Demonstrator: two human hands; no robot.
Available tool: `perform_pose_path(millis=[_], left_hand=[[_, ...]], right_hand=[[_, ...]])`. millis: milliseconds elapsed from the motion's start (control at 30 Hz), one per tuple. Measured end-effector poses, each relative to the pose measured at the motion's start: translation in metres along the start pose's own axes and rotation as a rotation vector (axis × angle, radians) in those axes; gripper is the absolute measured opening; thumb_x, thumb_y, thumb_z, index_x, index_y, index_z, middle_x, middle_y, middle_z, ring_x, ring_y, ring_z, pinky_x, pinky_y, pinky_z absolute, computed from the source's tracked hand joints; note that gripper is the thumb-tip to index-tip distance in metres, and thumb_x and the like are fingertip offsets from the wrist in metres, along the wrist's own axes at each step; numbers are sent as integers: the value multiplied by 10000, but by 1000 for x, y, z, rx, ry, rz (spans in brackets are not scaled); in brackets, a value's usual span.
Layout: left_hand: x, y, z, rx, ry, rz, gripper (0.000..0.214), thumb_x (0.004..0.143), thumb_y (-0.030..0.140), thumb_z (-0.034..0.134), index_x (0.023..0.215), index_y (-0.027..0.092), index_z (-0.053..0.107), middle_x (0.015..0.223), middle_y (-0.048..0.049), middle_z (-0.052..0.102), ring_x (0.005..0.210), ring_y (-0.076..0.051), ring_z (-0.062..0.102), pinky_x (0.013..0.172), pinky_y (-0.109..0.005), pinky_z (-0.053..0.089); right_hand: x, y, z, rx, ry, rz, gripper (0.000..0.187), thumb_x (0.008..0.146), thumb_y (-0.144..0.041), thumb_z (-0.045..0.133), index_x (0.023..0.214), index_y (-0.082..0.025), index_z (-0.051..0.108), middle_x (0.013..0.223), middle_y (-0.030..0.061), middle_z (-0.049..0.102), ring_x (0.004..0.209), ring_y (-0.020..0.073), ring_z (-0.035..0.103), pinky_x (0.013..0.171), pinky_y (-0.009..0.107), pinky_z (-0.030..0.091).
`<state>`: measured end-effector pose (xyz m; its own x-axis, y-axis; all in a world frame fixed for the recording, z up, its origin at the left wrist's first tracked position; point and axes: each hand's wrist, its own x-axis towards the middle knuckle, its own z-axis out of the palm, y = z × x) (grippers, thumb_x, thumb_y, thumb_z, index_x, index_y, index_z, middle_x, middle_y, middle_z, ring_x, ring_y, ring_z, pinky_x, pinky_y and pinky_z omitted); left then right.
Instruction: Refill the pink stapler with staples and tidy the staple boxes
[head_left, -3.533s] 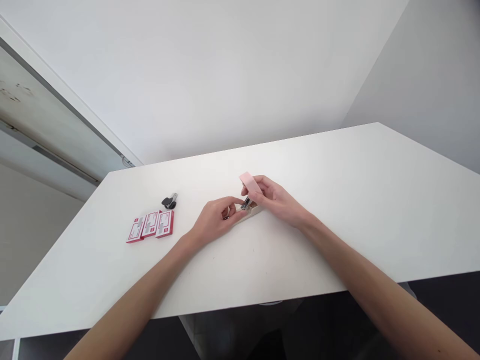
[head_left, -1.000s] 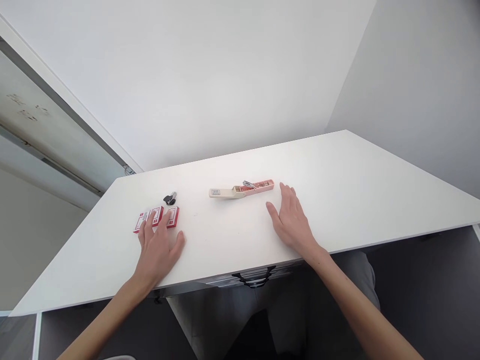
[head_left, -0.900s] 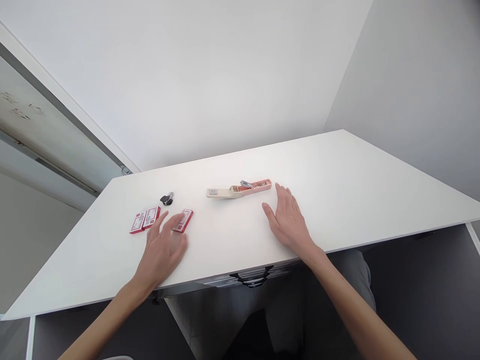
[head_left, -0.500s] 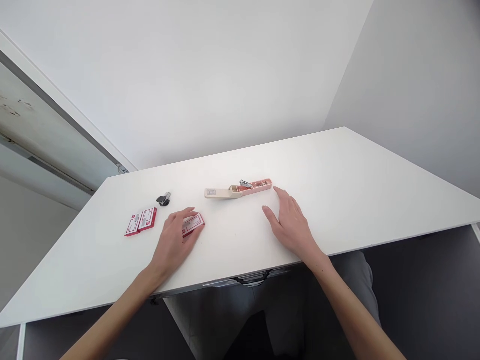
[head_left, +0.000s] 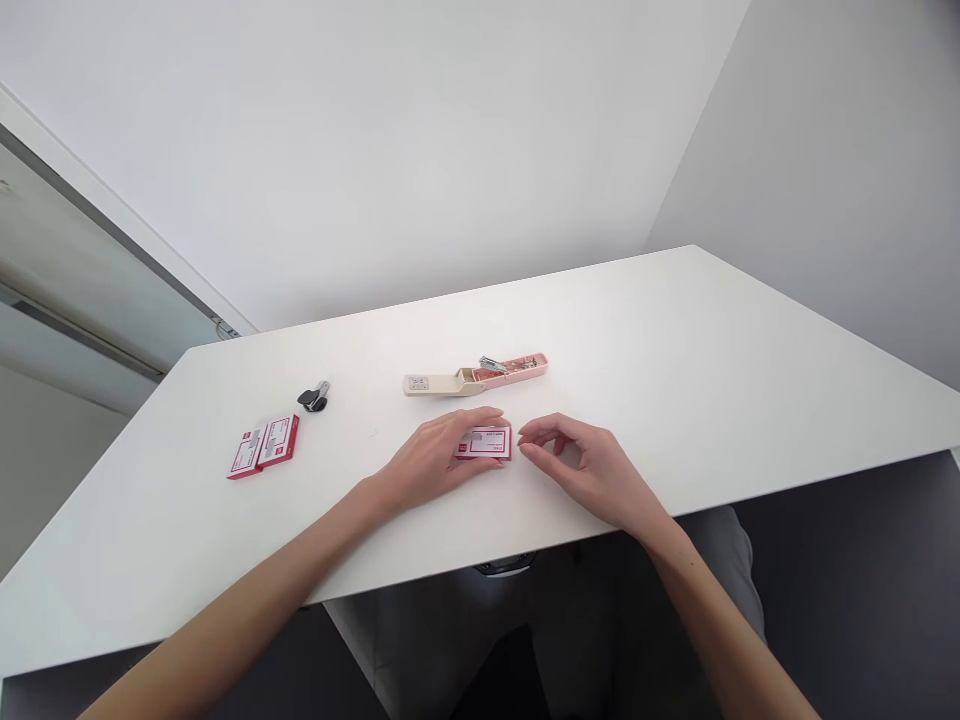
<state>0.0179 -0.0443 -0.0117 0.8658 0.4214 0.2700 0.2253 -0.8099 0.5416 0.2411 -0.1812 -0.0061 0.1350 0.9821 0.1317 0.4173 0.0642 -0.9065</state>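
My left hand point(head_left: 431, 455) grips a small white box with red edges and printing point(head_left: 486, 443) by its long sides, thumb at the front and fingers behind. This staples box lies near the front middle of the table. Just off the box's right end is my right hand point(head_left: 581, 460), holding nothing, fingers curled and thumb tip slightly apart from them. Behind both hands lies a stapler point(head_left: 469, 380), spread flat, with its cream part to the left and its pink part to the right. A metal piece point(head_left: 491, 364) sticks up near its middle.
Two similar red-and-white boxes point(head_left: 262, 446) lie side by side at the left of the white table point(head_left: 712, 380). A black and silver staple remover point(head_left: 313, 397) is behind them. A wall point(head_left: 480, 150) rises beyond the table's back edge.
My left hand has moved right with the staples box, which now points straight across in front of the stapler. My right hand has curled its fingers and come in towards the box.
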Motion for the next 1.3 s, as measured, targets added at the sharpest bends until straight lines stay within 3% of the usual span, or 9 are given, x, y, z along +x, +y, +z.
perform_pose_path(millis=[433,600,800,967,1133,1300], left_hand=[[-2,-4,2,-6,5,34,570,996,469,692,1485,314,443,1359,-62,735,1255,-235,706,1022,-418,586],[-2,-2,1,-30,10,41,584,999,444,697,1493,320,412,1335,-52,747,1214,-223,729,1003,-398,596],[-4,-1,1,-46,13,38,574,1006,485,673,1498,322,426,1372,-68,730,1218,-230,728,984,-396,611],[-2,2,0,-79,-12,51,582,997,483,689,1493,335,424,1290,-33,775,1196,-222,738,1004,-396,603],[0,2,1,-89,51,92,615,981,433,726,1494,344,398,1301,-21,776,1267,-221,703,1067,-422,560],[-1,1,1,-98,43,48,647,954,495,741,1496,335,425,1358,-50,741,1266,-232,698,1047,-421,573]], right_hand=[[-2,-4,0,23,-51,32,183,1006,-414,650,1123,-306,740,1138,28,795,925,222,734,802,365,581],[-4,-5,1,97,-61,90,283,1003,-436,653,1252,-301,651,1245,58,788,913,230,749,863,413,609],[-5,-2,-1,80,-153,80,377,989,-457,666,1341,-333,614,1287,64,782,799,218,743,821,435,646],[-4,-2,-4,84,-216,84,402,1030,-453,600,1418,-348,600,1181,49,807,783,212,753,782,398,643],[-4,-2,-4,11,-185,83,330,1032,-474,598,1315,-357,722,891,14,794,837,233,754,726,358,617],[-4,-1,-1,-8,-109,93,331,1026,-479,602,1292,-348,749,930,21,810,854,241,760,771,375,628]])
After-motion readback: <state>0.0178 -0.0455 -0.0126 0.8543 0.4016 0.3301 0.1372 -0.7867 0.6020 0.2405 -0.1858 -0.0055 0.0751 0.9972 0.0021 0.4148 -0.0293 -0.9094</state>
